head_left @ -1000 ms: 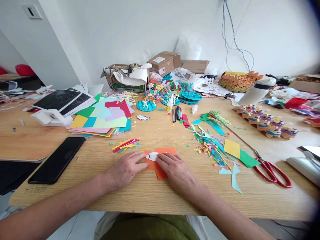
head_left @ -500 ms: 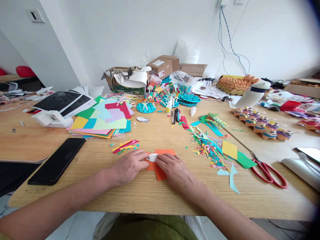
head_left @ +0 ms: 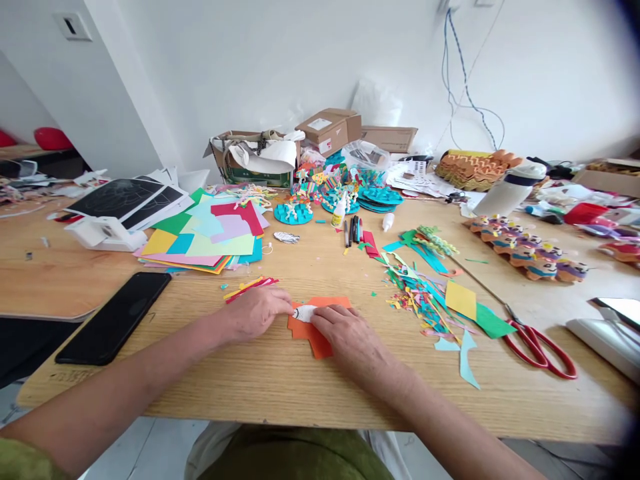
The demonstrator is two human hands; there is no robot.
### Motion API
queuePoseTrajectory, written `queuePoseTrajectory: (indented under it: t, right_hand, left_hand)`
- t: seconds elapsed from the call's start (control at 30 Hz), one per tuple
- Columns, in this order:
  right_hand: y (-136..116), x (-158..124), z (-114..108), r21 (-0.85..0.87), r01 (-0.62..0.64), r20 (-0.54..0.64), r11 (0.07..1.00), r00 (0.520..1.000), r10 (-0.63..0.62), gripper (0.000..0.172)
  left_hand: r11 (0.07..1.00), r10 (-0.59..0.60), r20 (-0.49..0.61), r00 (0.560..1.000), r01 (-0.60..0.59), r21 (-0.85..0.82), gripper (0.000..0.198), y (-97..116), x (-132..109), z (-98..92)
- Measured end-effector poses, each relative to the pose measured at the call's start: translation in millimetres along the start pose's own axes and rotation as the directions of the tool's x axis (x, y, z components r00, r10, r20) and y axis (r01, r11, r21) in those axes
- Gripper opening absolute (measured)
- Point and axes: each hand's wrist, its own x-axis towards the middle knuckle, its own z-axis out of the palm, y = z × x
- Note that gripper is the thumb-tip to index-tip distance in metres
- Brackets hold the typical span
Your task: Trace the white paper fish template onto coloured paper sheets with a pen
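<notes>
A white paper cutout (head_left: 305, 314) with black drawn lines, like a small fish, lies on an orange paper sheet (head_left: 300, 331) with stepped edges, near the table's front. My right hand (head_left: 353, 337) lies flat over the sheet's right part, fingers stretched out, their tips resting on the cutout's right end. At the cutout's left tip, my left hand (head_left: 259, 313) has its fingers bent and closed together by the edge of the orange sheet. Anything between those fingertips is hidden. Just beyond the left hand are thin coloured paper strips (head_left: 245, 289).
A black phone (head_left: 114, 319) and a stack of coloured paper (head_left: 220, 245) lie to the left. Red-handled scissors (head_left: 541, 347) and paper scraps (head_left: 425, 300) are on the right. Pens (head_left: 353, 231), a glue bottle (head_left: 339, 212) and another drawn cutout (head_left: 287, 237) stand or lie farther back.
My left hand has drawn slightly left and its fingers have closed together, so more of the cutout's left end shows. The right hand stays in place on the paper.
</notes>
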Motion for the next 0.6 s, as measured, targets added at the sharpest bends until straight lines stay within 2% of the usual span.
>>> queuePoseTrajectory:
  t: [0.2, 0.4, 0.6]
  right_hand:
    - [0.0, 1.2, 2.5, -0.01, 0.0, -0.004, 1.0, 1.0, 0.0, 0.026]
    - [-0.9, -0.3, 0.7, -0.005, 0.007, -0.01, 1.0, 1.0, -0.007, 0.035]
    - [-0.5, 0.0, 1.9, -0.02, 0.007, 0.017, 1.0, 1.0, -0.007, 0.037]
  left_hand:
    - [0.998, 0.051, -0.035, 0.998, -0.05, 0.036, 0.036, -0.7, -1.7, 19.3]
    - [0.999, 0.043, -0.054, 0.998, -0.041, 0.033, 0.032, -2.6, -2.2, 21.5]
    - [0.999, 0.047, -0.066, 0.997, -0.048, -0.012, 0.033, -7.5, -6.3, 21.6]
